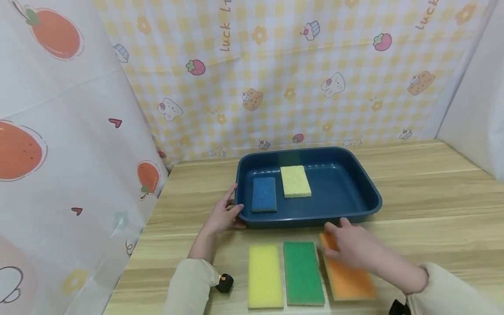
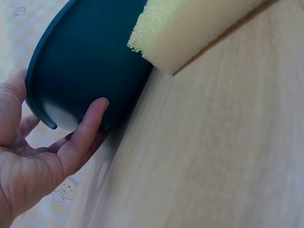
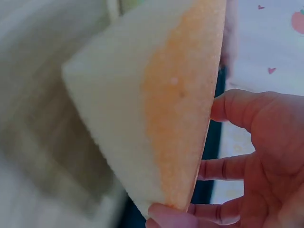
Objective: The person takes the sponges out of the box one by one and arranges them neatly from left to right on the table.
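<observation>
My left hand (image 1: 222,215) rests with spread, fairly straight fingers against the near left corner of a dark blue baking tray (image 1: 334,217); the left wrist view shows fingertips against its outer wall and rim. My right hand (image 1: 348,243) pinches an orange sponge (image 1: 352,282) near its far end. The right wrist view shows this sponge (image 3: 175,95) tilted up, with a pale layer on its other side. A yellow sponge (image 1: 265,276) and a green sponge (image 1: 303,273) lie in front of the tray. Inside the tray are a blue sponge (image 1: 264,194) and a pale yellow sponge (image 1: 295,181).
Everything stands on a light wood-grain table (image 1: 425,197). A yellow checked cloth (image 1: 275,122) hangs right behind the tray, and a white printed sheet (image 1: 86,153) hangs along the table's left edge.
</observation>
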`<action>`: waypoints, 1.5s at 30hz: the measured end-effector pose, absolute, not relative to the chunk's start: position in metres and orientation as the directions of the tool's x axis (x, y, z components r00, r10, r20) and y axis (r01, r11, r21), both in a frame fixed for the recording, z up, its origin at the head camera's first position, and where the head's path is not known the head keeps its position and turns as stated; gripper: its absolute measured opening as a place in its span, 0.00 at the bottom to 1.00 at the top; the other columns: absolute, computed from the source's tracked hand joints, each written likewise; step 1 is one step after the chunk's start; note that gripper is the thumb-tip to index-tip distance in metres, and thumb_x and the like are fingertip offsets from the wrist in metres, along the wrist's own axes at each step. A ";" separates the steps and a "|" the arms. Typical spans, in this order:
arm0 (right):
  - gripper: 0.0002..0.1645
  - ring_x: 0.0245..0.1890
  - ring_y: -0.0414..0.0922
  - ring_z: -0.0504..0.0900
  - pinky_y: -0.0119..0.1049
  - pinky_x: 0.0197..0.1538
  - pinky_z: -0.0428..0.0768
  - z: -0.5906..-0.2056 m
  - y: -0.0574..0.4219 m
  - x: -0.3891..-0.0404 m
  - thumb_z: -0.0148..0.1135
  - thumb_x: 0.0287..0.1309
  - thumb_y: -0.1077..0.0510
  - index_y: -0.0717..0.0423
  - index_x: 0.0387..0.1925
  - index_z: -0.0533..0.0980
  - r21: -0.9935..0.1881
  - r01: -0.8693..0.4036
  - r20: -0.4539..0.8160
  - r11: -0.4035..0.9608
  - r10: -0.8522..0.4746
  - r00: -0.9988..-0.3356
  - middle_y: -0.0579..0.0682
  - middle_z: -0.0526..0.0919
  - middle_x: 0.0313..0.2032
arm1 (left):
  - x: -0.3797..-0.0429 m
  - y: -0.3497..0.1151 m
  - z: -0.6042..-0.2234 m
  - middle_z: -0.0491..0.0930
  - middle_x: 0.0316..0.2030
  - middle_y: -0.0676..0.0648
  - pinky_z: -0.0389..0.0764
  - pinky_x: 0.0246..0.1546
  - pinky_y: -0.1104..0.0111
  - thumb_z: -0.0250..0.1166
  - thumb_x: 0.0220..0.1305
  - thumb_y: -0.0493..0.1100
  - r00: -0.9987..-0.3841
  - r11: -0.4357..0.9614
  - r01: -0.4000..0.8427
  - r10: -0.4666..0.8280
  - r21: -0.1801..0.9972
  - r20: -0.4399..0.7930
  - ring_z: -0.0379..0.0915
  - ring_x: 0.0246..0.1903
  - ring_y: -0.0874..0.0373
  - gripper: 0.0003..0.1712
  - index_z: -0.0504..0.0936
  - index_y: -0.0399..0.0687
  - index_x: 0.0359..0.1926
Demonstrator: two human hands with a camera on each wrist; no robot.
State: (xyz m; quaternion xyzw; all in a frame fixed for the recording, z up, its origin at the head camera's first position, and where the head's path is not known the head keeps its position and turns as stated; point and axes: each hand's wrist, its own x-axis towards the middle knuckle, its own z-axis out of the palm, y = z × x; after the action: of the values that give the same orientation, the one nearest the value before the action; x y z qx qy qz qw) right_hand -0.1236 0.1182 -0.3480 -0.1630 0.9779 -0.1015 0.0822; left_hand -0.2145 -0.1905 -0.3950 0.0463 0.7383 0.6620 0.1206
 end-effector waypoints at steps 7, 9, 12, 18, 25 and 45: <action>0.37 0.29 0.63 0.78 0.47 0.27 0.79 -0.363 0.115 -0.125 0.63 0.48 0.45 0.65 0.55 0.69 -0.240 -0.257 -0.192 0.936 -0.305 -0.933 0.81 0.62 0.51 | -0.213 -0.190 -0.393 0.60 0.55 0.31 0.81 0.29 0.52 0.52 0.65 0.35 -0.968 0.115 -0.089 0.226 0.989 -0.114 0.77 0.31 0.43 0.36 0.50 0.64 0.68; 0.37 0.33 0.66 0.77 0.53 0.32 0.79 -0.366 0.115 -0.125 0.63 0.48 0.44 0.65 0.55 0.70 -0.233 -0.256 -0.194 0.938 -0.303 -0.933 0.81 0.63 0.51 | -0.214 -0.189 -0.394 0.60 0.55 0.31 0.81 0.29 0.52 0.52 0.65 0.35 -0.968 0.108 -0.085 0.228 0.990 -0.108 0.77 0.30 0.43 0.36 0.50 0.63 0.68; 0.36 0.38 0.68 0.75 0.58 0.37 0.77 -0.371 0.116 -0.124 0.64 0.47 0.43 0.63 0.53 0.71 -0.224 -0.268 -0.184 0.937 -0.311 -0.932 0.79 0.66 0.49 | -0.214 -0.189 -0.394 0.60 0.55 0.31 0.81 0.29 0.51 0.52 0.64 0.34 -0.967 0.099 -0.081 0.234 0.992 -0.103 0.77 0.30 0.42 0.36 0.50 0.63 0.69; 0.34 0.37 0.67 0.75 0.58 0.37 0.76 -0.376 0.117 -0.123 0.65 0.46 0.43 0.62 0.49 0.73 -0.209 -0.291 -0.138 0.934 -0.322 -0.936 0.75 0.70 0.47 | -0.215 -0.189 -0.396 0.61 0.54 0.31 0.81 0.28 0.52 0.52 0.64 0.34 -0.969 0.105 -0.072 0.230 0.992 -0.095 0.77 0.31 0.42 0.37 0.49 0.63 0.69; 0.40 0.38 0.66 0.75 0.58 0.37 0.77 -0.374 0.116 -0.124 0.63 0.46 0.38 0.65 0.51 0.71 -0.234 -0.265 -0.175 0.935 -0.309 -0.935 0.75 0.70 0.47 | -0.216 -0.188 -0.396 0.62 0.54 0.32 0.81 0.28 0.52 0.52 0.64 0.34 -0.971 0.110 -0.079 0.216 0.991 -0.101 0.78 0.32 0.42 0.37 0.50 0.65 0.68; 0.29 0.09 0.37 0.53 0.26 0.14 0.51 -0.288 0.095 -0.183 0.60 0.52 0.46 0.50 0.06 0.59 -0.210 -0.389 -0.089 0.897 -0.413 -0.906 0.41 0.52 0.08 | -0.214 -0.191 -0.398 0.61 0.55 0.31 0.81 0.29 0.50 0.52 0.64 0.34 -0.969 0.105 -0.089 0.221 0.990 -0.111 0.77 0.33 0.41 0.38 0.49 0.65 0.69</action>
State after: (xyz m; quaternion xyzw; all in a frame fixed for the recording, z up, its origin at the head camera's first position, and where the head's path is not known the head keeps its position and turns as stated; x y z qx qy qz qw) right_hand -0.1830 0.0945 -0.2876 -0.2064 0.9717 -0.0943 0.0658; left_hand -0.2144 -0.1907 -0.3976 0.0450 0.7342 0.6673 0.1163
